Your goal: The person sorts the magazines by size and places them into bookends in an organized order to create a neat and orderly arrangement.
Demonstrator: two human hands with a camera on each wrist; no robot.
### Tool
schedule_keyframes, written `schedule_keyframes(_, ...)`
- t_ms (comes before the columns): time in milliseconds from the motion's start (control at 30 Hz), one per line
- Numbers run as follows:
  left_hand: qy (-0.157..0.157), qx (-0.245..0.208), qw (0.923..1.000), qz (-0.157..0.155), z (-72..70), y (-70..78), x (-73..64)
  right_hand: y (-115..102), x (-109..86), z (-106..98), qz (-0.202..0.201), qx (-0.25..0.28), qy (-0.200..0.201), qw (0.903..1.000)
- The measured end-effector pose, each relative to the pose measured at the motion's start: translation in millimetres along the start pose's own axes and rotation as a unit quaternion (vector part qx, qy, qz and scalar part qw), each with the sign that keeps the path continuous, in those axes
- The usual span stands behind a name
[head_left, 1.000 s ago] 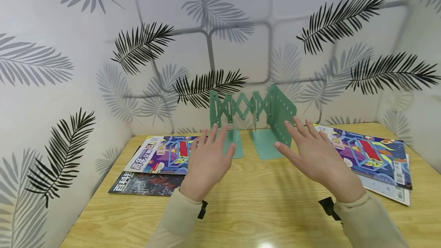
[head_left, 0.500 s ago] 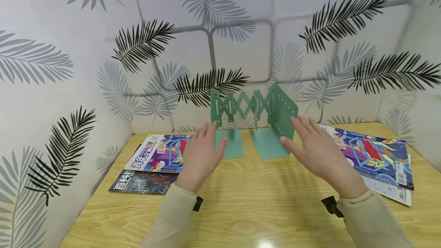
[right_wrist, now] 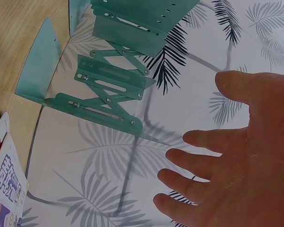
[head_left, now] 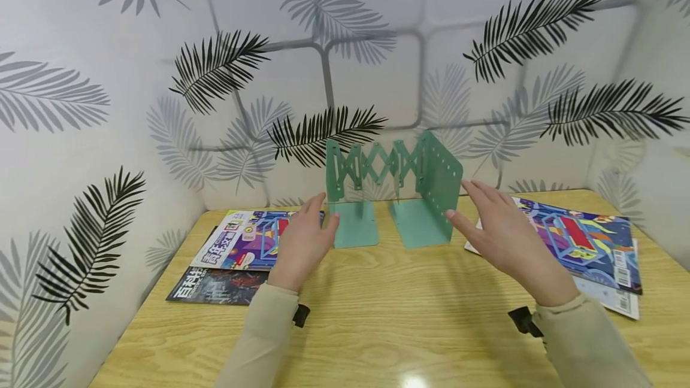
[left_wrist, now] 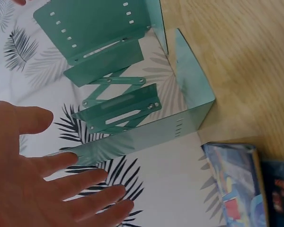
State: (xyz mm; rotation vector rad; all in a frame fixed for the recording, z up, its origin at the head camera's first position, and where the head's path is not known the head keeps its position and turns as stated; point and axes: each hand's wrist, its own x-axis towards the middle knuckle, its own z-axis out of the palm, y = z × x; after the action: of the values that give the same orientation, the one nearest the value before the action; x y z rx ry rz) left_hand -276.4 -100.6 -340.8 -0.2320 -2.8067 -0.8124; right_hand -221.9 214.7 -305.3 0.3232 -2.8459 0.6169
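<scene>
A green metal extendable bookend point(head_left: 443, 181) stands stretched out on the table against the wall, its crossed scissor links spanning two upright end plates. My left hand point(head_left: 303, 245) is held out by its left end, fingers straight and holding nothing. On the opposite side, just right of the perforated end plate, my right hand point(head_left: 512, 241) is also stretched out and holds nothing. In the left wrist view, the spread left hand point(left_wrist: 47, 189) overlaps the edge of the near end plate point(left_wrist: 146, 131). The right wrist view has the right hand point(right_wrist: 241, 161) apart from the bookend point(right_wrist: 128, 38).
Left of the bookend, a colourful magazine point(head_left: 232, 244) lies on a dark one point(head_left: 215, 287) on the wooden table point(head_left: 399, 316). Another colourful magazine point(head_left: 598, 244) lies over a pale one point(head_left: 614, 299) on the right. Behind rises a leaf-patterned wall point(head_left: 372, 88).
My hands have moved apart: the left one shifted left, away from in front of the bookend's left base, and the right one slightly right. The bookend and magazines have stayed in place.
</scene>
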Motion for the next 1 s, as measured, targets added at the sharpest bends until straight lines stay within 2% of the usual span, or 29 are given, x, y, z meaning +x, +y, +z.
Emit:
schedule_keyframes(133,-0.002,-0.044,0.9990,0.000,5.7,-8.2,7.0,3.8,0.5,1.8,-0.002,0.008,0.005,1.0000)
schedule_keyframes(300,0.013,-0.104,0.9945,0.000,13.5,-17.1,14.4,8.4,1.6,5.6,-0.011,0.018,0.017,0.9996)
schedule_keyframes(433,0.021,-0.144,0.9892,0.018,19.0,-21.0,18.3,11.3,2.4,8.9,-0.016,0.021,0.030,0.9992)
schedule_keyframes(667,0.026,-0.208,0.9775,0.025,27.1,-25.0,27.1,14.2,3.3,10.3,-0.020,0.030,0.035,0.9987)
schedule_keyframes(1000,0.026,-0.298,0.9537,0.025,38.9,-35.9,38.4,17.7,6.1,14.0,-0.014,0.047,0.012,0.9987)
